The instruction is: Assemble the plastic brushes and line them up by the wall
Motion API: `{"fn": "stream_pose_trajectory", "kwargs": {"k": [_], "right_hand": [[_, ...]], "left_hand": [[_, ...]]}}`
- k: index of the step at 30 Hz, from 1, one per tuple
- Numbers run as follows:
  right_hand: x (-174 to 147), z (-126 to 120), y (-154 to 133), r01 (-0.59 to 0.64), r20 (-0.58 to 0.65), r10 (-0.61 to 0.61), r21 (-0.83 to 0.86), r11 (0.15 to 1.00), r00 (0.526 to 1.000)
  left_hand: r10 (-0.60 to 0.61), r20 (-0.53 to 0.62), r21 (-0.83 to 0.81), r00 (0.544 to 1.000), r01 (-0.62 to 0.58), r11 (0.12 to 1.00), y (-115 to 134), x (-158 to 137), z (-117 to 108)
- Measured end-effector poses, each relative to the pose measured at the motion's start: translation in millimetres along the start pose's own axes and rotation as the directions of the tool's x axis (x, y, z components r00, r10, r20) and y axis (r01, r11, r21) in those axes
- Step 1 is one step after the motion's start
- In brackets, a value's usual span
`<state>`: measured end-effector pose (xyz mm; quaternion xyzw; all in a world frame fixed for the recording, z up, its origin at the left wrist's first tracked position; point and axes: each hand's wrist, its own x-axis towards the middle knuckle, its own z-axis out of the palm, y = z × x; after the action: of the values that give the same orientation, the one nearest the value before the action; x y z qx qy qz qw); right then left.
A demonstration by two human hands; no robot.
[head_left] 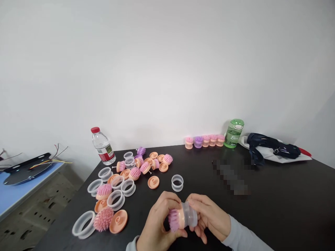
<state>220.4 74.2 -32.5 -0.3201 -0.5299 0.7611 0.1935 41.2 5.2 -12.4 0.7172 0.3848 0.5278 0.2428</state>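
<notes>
Low in the middle of the view, my left hand [157, 223] grips a pink brush head [174, 219] with a peach base, lying on its side with the bristles toward the left. A translucent plastic ring [190, 215] sits against the base, and the fingers of my right hand [211, 217] close around it. How far the ring is seated cannot be made out. Just beyond my hands, another clear ring [177, 183] and a peach disc [153, 182] with a central stub lie on the black table.
Several loose brush heads [103, 214], discs [118, 221] and rings [84, 225] are scattered at left. A water bottle [103, 146] stands behind them. Along the wall are a row of assembled brushes [205, 141], a green bottle [234, 133] and a dark strapped bag [272, 146].
</notes>
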Motion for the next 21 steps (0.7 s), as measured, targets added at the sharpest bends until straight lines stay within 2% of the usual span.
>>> {"fn": "stream_pose_trajectory", "kwargs": {"k": [2,4,5,6,7,8,9,10,12,15,21], "right_hand": [[-1,0,-1,0.046,-0.029,-0.048,-0.059,0.997,0.998],[-1,-1,-3,0.199,-0.104,-0.231,-0.25,0.947,0.967],[-1,-2,-4,0.285,-0.139,-0.363,-0.392,0.875,0.921],[0,-3,-4,0.343,-0.152,-0.491,-0.541,0.767,0.857],[2,-4,-5,0.362,-0.13,-0.589,-0.677,0.641,0.798],[5,-5,-6,0.351,-0.085,-0.642,-0.778,0.52,0.762],[9,-6,-6,0.329,-0.037,-0.658,-0.844,0.424,0.752],[14,-7,-5,0.309,0.006,-0.648,-0.883,0.355,0.761],[25,-10,-4,0.292,0.064,-0.616,-0.915,0.277,0.785],[40,-13,-2,0.301,0.099,-0.619,-0.925,0.23,0.779],[61,-6,-4,0.336,0.165,-0.636,-0.929,0.156,0.753]], "left_hand": [[-0.027,-0.06,-0.034,0.998,0.025,0.999,1,1,-2],[-0.123,-0.212,-0.137,0.97,0.096,0.986,1,2,-10],[-0.187,-0.317,-0.228,0.93,0.117,0.967,1,4,-15],[-0.258,-0.428,-0.337,0.866,0.113,0.935,1,5,-22],[-0.334,-0.519,-0.446,0.787,0.084,0.891,2,8,-28],[-0.4,-0.58,-0.536,0.71,0.037,0.843,3,10,-35],[-0.448,-0.615,-0.6,0.649,-0.017,0.8,4,12,-40],[-0.482,-0.63,-0.642,0.609,-0.059,0.764,6,15,-44],[-0.518,-0.626,-0.685,0.582,-0.093,0.723,9,18,-49],[-0.531,-0.606,-0.711,0.593,-0.104,0.695,12,20,-48],[-0.512,-0.659,-0.672,0.551,-0.126,0.73,9,15,-50]]}}
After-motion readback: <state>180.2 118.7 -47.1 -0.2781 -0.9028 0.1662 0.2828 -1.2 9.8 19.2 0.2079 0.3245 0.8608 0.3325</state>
